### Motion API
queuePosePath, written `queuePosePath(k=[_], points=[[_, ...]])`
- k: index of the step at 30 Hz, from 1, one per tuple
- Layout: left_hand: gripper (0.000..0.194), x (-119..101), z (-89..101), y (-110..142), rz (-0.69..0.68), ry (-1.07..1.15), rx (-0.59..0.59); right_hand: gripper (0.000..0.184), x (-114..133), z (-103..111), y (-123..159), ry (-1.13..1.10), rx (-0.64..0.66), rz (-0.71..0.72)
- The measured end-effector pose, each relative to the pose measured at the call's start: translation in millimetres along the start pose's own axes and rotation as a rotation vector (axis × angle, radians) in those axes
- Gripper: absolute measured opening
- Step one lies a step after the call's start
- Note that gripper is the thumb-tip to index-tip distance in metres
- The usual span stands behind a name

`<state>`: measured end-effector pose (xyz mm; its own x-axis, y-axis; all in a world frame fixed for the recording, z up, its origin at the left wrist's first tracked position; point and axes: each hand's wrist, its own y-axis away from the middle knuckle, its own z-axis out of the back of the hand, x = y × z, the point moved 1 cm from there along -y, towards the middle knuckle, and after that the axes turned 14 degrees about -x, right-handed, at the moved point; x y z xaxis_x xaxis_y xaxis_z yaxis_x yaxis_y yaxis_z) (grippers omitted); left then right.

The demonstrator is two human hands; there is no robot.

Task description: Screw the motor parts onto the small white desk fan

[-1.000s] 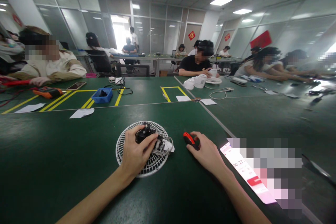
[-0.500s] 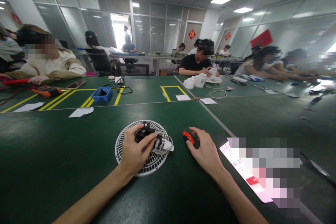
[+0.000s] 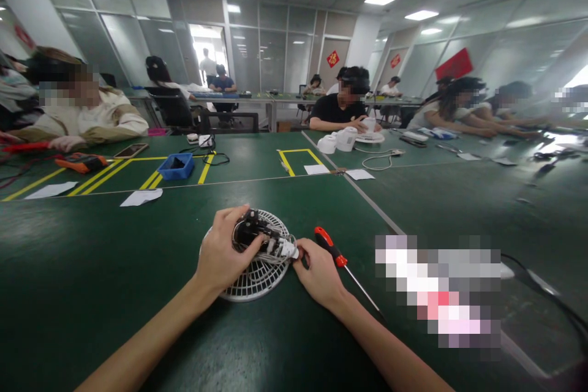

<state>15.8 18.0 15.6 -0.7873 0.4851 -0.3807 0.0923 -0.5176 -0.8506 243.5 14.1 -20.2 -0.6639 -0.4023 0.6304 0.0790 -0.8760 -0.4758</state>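
A white round fan grille [image 3: 250, 290] lies on the green table with a black fan motor assembly [image 3: 250, 229] on top, loops of pale wire around it. My left hand [image 3: 225, 251] is wrapped around the motor from the left, its thumb along the near side. At the assembly's right end is a white plastic piece [image 3: 287, 250], pinched between the thumb and fingers of my right hand [image 3: 316, 269]. Just right of that hand, a red and black screwdriver [image 3: 339, 257] rests on the table, its shaft pointing toward me.
A blue bin [image 3: 176, 166] holding dark parts stands beyond, near yellow tape marks. Paper slips [image 3: 141, 197] lie along the table seam. White housings [image 3: 345, 139] sit before a co-worker in black [image 3: 337, 111]. A pixelated patch covers something at right.
My right hand has moved left from beside the screwdriver to the white piece and closed on it. The screwdriver now shows in full. My left hand still holds the motor.
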Motion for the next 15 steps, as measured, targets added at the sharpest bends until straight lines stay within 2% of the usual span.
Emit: queuePosePath(k=[5,9,15], points=[[0.069,4.8,8.0,-6.2,0.136,-0.028,0.130,0.018,-1.1,-0.5,-0.6,0.034,0.019,-0.007],[0.061,11.7,19.9,-13.2,0.204,-0.016,0.148,0.016,0.4,0.7,-0.6,0.094,0.054,-0.007],[0.069,39.5,59.1,-14.5,0.336,-0.116,0.113,0.012,5.1,1.5,-0.9,0.207,0.111,0.029]])
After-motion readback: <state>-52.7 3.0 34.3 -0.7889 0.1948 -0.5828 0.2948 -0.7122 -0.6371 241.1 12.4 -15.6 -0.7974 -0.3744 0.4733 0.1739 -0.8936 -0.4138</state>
